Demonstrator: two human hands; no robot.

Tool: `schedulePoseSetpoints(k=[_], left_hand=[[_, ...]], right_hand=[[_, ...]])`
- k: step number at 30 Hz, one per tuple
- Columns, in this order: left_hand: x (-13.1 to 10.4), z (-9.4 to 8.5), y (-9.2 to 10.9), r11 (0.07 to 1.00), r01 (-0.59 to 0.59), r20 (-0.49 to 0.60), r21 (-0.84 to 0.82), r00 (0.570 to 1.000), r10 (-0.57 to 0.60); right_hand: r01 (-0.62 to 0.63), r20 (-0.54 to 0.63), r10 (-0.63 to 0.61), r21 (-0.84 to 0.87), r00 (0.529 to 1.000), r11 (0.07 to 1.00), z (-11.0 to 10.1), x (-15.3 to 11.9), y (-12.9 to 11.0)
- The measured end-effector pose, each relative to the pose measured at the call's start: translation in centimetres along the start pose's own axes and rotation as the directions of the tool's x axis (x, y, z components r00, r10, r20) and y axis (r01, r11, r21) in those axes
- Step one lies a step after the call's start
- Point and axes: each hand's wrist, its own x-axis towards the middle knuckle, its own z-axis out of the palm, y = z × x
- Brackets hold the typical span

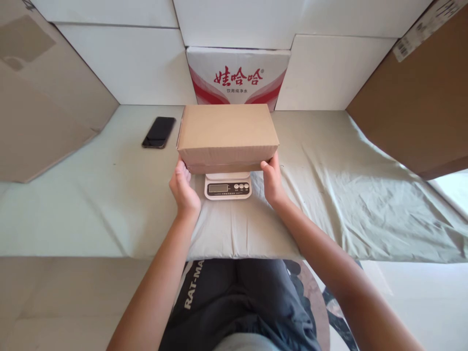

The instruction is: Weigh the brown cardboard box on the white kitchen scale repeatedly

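Two large cardboard cartons (420, 107) extend past the view's edges. A pale green cloth (314, 209) covers the surface before white boxes (146, 63). Our left hand (184, 187) and right hand (272, 180) grip the brown box (228, 126) at its lower near corners, fingers partly hidden. It obscures the scale's (228, 196) rear; contact: cannot tell. Phone (160, 132): left.

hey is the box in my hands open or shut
Shut, as far as shows: the box has a flat, unbroken top, with no flap raised. Its underside is hidden, so I cannot tell there.
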Motion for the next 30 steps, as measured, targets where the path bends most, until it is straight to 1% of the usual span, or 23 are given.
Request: schedulePoseSetpoints(k=[5, 8, 11, 13, 16, 19, 23, 30], left_hand=[[-0.1, 0.2, 0.2, 1.000, 0.023, -0.028, 0.011, 0.999, -0.022], [0.1, 0.1, 0.1, 1.000, 0.003, -0.006, 0.017, 1.000, -0.003], [0.6, -0.4, 0.0, 0.999, -0.042, 0.025, -0.005, 0.999, 0.042], [1.1, -0.7, -0.1, 0.998, -0.059, 0.008, -0.018, 0.998, 0.059], [1.6, -0.9, -0.4, 0.998, -0.046, -0.027, -0.037, 0.999, 0.045], [1.8, -1.0, -0.7, 0.998, -0.045, -0.029, -0.038, 0.999, 0.044], [2.1, -1.3, -1.2, 0.999, -0.053, 0.008, 0.010, 0.999, 0.053], [2.4, -1.5, -1.6, 0.997, -0.072, 0.002, -0.007, 0.997, 0.072]], right_hand=[[-0.008, -0.002, 0.007, -0.042, 1.000, 0.999, 0.1, 0.0, 0.0], [-0.009, 0.002, 0.009, -0.027, 1.000, 1.000, 0.1, 0.0, 0.1], [-0.010, -0.055, 0.011, 0.027, 0.998, 1.000, -0.2, -0.1, 0.2], [-0.016, -0.117, 0.022, 0.053, 0.993, 0.998, -0.6, 0.0, 0.4], [-0.011, -0.184, 0.018, 0.039, 0.983, 0.999, -1.3, 0.2, 0.5], [-0.020, -0.214, 0.022, 0.011, 0.977, 1.000, -1.7, 0.5, 0.6], [-0.058, -0.248, 0.067, 0.042, 0.967, 0.997, -1.8, 0.9, 1.3], [-0.100, -0.281, 0.108, 0.043, 0.954, 0.994, -2.3, 1.6, 2.8]])
